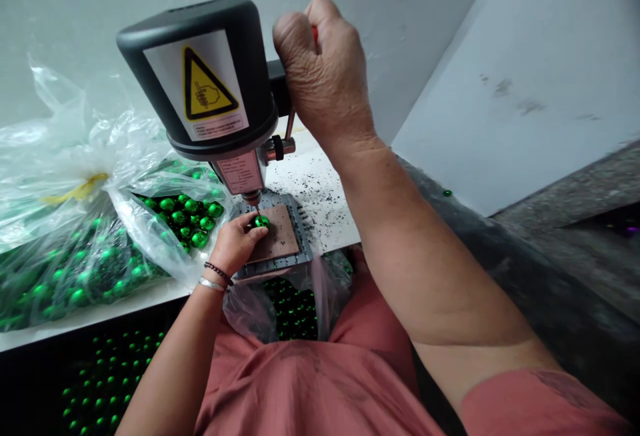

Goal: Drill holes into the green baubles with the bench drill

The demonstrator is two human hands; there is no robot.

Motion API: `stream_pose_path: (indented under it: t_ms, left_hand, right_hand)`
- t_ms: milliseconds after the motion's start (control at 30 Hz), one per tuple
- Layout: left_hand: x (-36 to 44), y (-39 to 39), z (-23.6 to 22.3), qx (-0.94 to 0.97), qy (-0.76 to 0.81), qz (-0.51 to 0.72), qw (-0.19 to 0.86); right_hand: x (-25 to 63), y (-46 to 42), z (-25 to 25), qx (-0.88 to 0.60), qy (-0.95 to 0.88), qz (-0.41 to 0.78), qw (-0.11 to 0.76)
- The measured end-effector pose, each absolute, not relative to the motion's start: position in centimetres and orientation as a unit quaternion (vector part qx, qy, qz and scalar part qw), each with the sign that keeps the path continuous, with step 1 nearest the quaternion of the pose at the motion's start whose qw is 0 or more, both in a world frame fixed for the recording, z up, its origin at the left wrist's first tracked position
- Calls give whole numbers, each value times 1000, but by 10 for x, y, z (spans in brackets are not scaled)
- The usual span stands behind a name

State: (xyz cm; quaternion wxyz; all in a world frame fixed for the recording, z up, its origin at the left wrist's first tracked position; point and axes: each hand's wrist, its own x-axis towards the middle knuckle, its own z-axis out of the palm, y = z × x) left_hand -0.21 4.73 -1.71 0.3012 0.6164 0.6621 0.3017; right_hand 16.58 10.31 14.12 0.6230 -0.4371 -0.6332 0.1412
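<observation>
My left hand [236, 243] pinches a shiny green ball [261, 221] between thumb and fingers on a brown board [280, 233]. Directly above, the bit of a small bench drill press [200, 83] points down at the ball; whether it has entered the ball I cannot tell. The board lies on the press's grey metal base [303, 249]. High on the right, my right hand [327, 69] is wrapped around the press's lever handle, of which a bit of red [315, 34] shows between the fingers.
A clear plastic bag [105, 223] full of green balls lies left of the press. Dark shavings [320, 183] litter the white tabletop. Below the table edge, an open plastic bag [327, 296] holds more green balls. One loose ball [447, 193] lies at right, near the wall.
</observation>
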Motion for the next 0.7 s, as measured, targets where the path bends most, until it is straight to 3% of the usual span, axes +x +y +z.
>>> stream_pose_path:
  t_ms: [367, 700]
  left_hand:
    - [-1, 48, -17, 646, 649, 276, 291]
    - [-1, 45, -19, 660, 640, 286, 271]
  right_hand:
    - [167, 100, 137, -412, -638, 127, 638]
    - [171, 43, 92, -393, -633, -6, 667]
